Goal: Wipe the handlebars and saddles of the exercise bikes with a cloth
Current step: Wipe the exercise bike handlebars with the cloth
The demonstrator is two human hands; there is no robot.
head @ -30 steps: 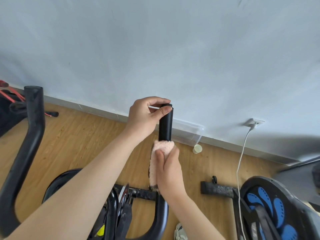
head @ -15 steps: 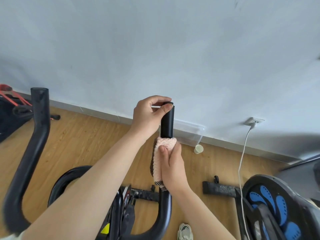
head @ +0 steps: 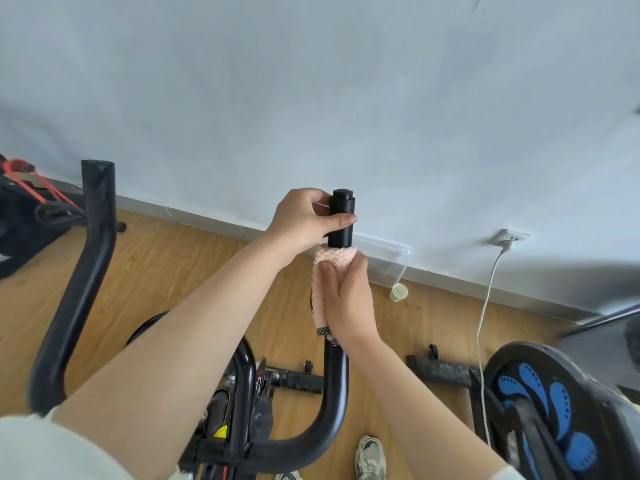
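The black right handlebar [head: 341,233] of the exercise bike stands upright in the middle of the view. My left hand [head: 304,220] grips it near its capped top end. Just below, my right hand [head: 349,299] is wrapped around the bar with a fluffy pink cloth [head: 323,271] between palm and bar; a dotted dark edge of the cloth hangs out under the hand. The bike's left handlebar [head: 86,268] curves up at the left, untouched. No saddle is in view.
A second bike with a black and blue flywheel cover [head: 540,403] stands at the lower right. A white cable [head: 485,306] runs from a wall socket [head: 509,237] down to it. A small cup [head: 398,292] and a clear plastic bin [head: 384,258] sit by the wall. My shoe [head: 370,455] is below.
My right hand has slid the cloth up the bar until it sits just under my left hand. My left thumb has dropped from the bar's cap to its side.
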